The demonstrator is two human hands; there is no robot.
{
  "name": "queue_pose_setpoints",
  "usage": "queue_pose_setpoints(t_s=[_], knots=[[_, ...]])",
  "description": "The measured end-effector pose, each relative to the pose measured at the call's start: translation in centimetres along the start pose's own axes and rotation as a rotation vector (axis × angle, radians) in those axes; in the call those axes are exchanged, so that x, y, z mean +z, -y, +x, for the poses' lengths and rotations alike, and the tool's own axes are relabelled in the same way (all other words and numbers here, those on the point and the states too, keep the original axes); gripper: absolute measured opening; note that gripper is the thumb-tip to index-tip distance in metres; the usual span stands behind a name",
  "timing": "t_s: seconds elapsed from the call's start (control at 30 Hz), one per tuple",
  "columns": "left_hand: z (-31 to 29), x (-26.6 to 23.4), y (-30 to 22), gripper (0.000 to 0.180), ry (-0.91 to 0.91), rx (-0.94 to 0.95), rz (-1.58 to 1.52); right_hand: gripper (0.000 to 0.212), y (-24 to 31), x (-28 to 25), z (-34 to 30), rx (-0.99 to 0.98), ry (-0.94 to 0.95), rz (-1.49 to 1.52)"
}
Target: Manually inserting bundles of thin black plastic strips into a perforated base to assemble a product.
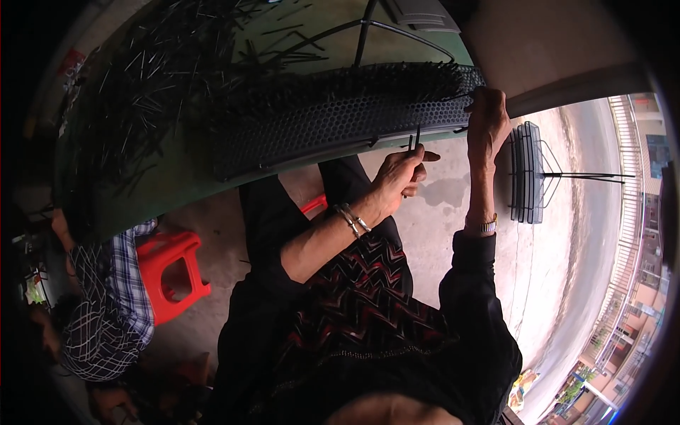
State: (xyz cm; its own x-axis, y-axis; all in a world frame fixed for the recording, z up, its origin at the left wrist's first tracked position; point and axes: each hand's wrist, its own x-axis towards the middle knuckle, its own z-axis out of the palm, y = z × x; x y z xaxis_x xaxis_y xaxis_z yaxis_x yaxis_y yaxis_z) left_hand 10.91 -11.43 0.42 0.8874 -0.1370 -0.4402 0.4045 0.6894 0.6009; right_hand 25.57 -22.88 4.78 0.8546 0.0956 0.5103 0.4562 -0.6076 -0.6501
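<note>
A long dark panel full of round holes lies along the near edge of the green table, with a dense row of short black bristle-like pieces standing along its far side. My left hand, a bracelet at its wrist, is closed around a few thin black sticks just in front of the panel. At the panel's right end, my right hand is closed in a pinch. A thin dark stick seems to show at its fingertips, against the panel; the fingers partly hide it.
Loose black sticks are heaped on the green table at the left. A bent black metal frame stands behind the panel. A red stool and a person in a checked shirt are at the left. A similar panel rests on the floor at right.
</note>
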Motion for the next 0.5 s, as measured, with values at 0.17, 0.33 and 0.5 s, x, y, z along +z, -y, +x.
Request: queue_pose_setpoints(t_s=[0.17,0.33,0.5], knots=[[-0.2,0.0,-0.3,0.05,0.071,-0.011,0.041,0.015,-0.3,0.6,0.5,0.049,0.035,0.011],[0.2,-0.2,0.2,0.046,0.064,-0.027,-0.002,0.018,0.3,0.5,0.4,0.125,0.131,0.097],[0.2,-0.2,0.3,0.045,0.074,-0.022,0.012,0.016,-1.2,1.4,-0.1,-0.068,0.141,-0.384]])
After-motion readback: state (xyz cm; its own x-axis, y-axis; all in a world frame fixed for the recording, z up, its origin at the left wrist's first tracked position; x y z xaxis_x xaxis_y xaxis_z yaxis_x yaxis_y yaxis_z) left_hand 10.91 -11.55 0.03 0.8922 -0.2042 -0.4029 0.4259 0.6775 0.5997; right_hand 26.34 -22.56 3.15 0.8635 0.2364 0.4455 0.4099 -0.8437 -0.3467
